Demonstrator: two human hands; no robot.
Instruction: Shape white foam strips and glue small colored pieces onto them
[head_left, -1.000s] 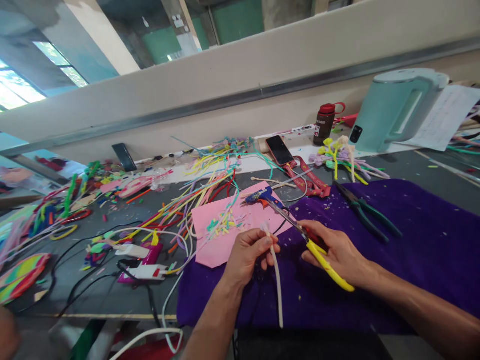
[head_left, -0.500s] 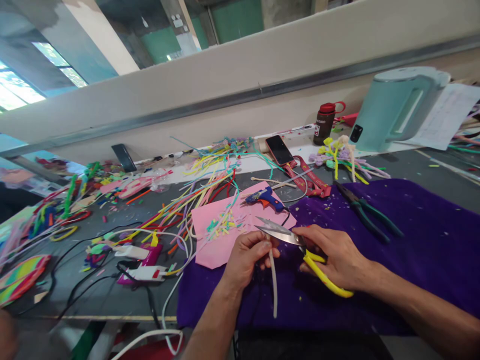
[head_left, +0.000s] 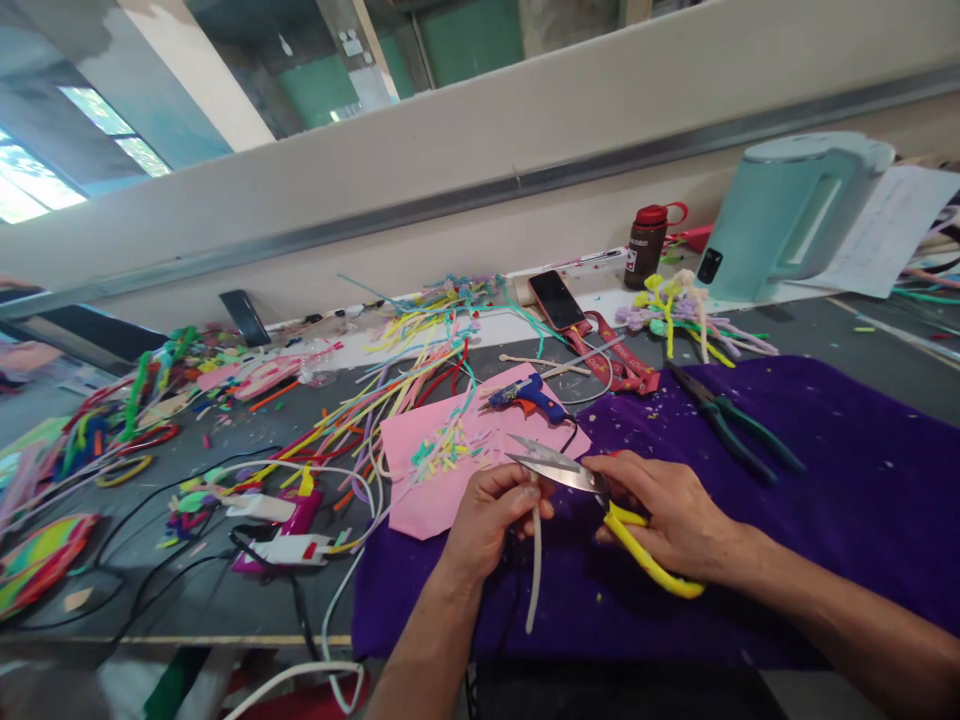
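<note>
My left hand (head_left: 499, 520) pinches a whitish pipe cleaner (head_left: 535, 575), whose long end hangs down over the purple cloth (head_left: 847, 500). Yellow-handled scissors (head_left: 649, 555) are in my right hand (head_left: 667, 515), with their blades slightly apart and pointing left. The blades lie just above my left fingertips, close to the top of the pipe cleaner; whether they touch it I cannot tell. Behind the blades, a blue glue gun (head_left: 529, 395) rests on a pink sheet (head_left: 416, 515) strewn with small yellow and teal cut bits (head_left: 450, 450).
Green-handled pliers (head_left: 739, 425) lie on the cloth to the right. Behind stand a teal kettle (head_left: 780, 220), a dark bottle (head_left: 645, 250) and a phone (head_left: 556, 300). Pipe cleaners (head_left: 352, 400), a purple power strip (head_left: 304, 515) and cables cover the left side.
The hanging end of the pipe cleaner has swung a little to the left. Both hands and the scissors stay nearly in place. At the far left, a dark shape has shifted behind the table.
</note>
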